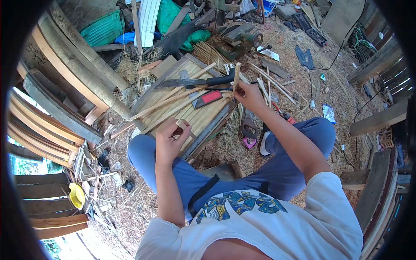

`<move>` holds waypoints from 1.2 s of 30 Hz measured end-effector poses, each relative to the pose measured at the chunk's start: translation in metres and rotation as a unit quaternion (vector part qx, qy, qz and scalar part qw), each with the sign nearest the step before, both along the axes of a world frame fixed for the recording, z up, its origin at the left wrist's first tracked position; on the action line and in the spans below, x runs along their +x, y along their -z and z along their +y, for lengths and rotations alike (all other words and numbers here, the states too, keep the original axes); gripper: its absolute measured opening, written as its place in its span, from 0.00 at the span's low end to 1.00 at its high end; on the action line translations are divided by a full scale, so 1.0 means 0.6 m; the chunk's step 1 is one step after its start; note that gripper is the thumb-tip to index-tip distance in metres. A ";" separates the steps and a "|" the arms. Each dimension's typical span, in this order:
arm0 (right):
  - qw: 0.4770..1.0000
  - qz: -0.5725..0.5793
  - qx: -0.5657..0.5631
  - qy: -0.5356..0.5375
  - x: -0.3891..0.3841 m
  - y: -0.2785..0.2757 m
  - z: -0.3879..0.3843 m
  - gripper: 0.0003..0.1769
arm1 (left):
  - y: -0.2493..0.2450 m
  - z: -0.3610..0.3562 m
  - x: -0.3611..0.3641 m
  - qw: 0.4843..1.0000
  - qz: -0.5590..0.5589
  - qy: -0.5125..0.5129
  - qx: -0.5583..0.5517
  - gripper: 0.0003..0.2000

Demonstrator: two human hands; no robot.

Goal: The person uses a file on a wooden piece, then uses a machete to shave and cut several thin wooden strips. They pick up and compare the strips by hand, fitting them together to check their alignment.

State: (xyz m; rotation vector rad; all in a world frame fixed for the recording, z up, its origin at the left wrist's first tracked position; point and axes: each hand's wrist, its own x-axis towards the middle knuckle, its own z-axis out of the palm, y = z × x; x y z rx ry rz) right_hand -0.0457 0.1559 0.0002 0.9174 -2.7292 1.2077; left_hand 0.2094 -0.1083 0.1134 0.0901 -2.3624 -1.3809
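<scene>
My right hand [250,96] pinches a short flat strip of wood [237,74], which stands nearly upright above the right edge of a slatted wooden board [171,106]. Over the board's near left edge, my left hand [170,138] is closed, with a small pale piece of wood [180,124] between thumb and fingers. Across the board lies a large knife [180,82] with a black handle. Close to it rests a flat black-and-red rectangular object [207,99]. Several long thin wood strips [167,102] lie slanted over the board.
A handsaw [248,125] lies on the shavings-covered ground right of the board, near a red-handled tool [288,117]. Farther back stands a bench vise [242,38]. A green plastic crate [103,28] is at back left, a yellow bowl [76,196] at left. A cable [310,82] crosses the right side.
</scene>
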 end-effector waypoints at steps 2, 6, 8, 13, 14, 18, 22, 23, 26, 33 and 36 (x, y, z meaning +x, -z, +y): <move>1.000 -0.004 -0.018 -0.007 0.001 -0.002 0.000 0.14 | 0.001 -0.001 0.000 1.000 0.000 0.000 -0.002 0.04; 1.000 -0.008 -0.019 -0.003 0.004 -0.002 0.000 0.15 | 0.000 -0.001 0.000 1.000 0.000 0.001 -0.004 0.04; 1.000 -0.009 -0.011 0.005 0.005 -0.002 -0.001 0.15 | 0.000 -0.002 -0.001 1.000 -0.007 0.000 0.001 0.04; 0.999 -0.027 -0.028 -0.008 0.004 -0.005 -0.002 0.13 | 0.000 -0.002 0.002 1.000 -0.019 0.001 0.018 0.04; 0.999 -0.029 -0.024 -0.008 0.004 -0.005 -0.002 0.13 | -0.001 -0.001 0.002 1.000 -0.015 0.001 0.016 0.04; 0.999 -0.030 -0.029 -0.025 0.006 -0.004 0.001 0.13 | 0.000 -0.002 0.002 1.000 -0.012 0.000 0.012 0.04; 0.998 -0.033 -0.037 -0.025 0.004 -0.001 -0.001 0.13 | 0.000 -0.004 0.001 1.000 -0.015 -0.004 0.018 0.04; 0.998 -0.032 -0.040 -0.026 0.004 -0.001 -0.002 0.13 | 0.000 -0.004 0.001 1.000 -0.015 -0.005 0.018 0.04; 0.999 -0.029 -0.031 -0.026 0.005 -0.003 -0.002 0.13 | 0.001 -0.006 0.001 1.000 -0.015 -0.005 0.017 0.05; 0.999 -0.019 -0.021 -0.029 0.005 -0.004 -0.002 0.13 | -0.002 -0.004 0.000 1.000 -0.004 -0.009 0.019 0.05; 0.999 -0.033 -0.028 -0.033 0.010 -0.010 -0.002 0.14 | 0.002 -0.009 0.000 1.000 -0.004 -0.005 0.015 0.06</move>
